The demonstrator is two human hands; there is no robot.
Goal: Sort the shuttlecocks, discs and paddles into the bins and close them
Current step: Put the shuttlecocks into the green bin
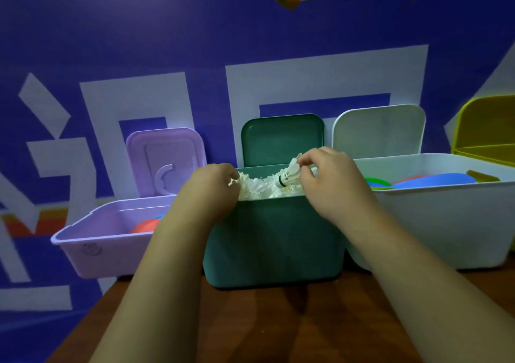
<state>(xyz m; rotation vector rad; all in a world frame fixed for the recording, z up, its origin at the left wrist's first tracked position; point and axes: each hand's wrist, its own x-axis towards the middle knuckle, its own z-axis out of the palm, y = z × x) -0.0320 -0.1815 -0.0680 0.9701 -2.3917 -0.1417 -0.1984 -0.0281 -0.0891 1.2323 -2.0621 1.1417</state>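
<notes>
A green bin (274, 237) stands in the middle with its lid (282, 139) up, filled to the rim with white shuttlecocks (257, 187). My right hand (330, 178) pinches the feathers of one shuttlecock (291, 177) above the bin's right side. At the bin's left rim, my left hand (213, 188) curls its fingers around the feathers of another shuttlecock (235, 182). To the left, a purple bin (111, 240) holds an orange-red paddle or disc (146, 226). The white bin (446, 217) on the right holds blue, red and green discs (434, 180).
All three bins sit on a brown wooden table (278, 323), lids raised against a blue wall with white markings. The purple bin overhangs the table's left edge. A yellow container (487, 131) stands at the far right behind the white bin.
</notes>
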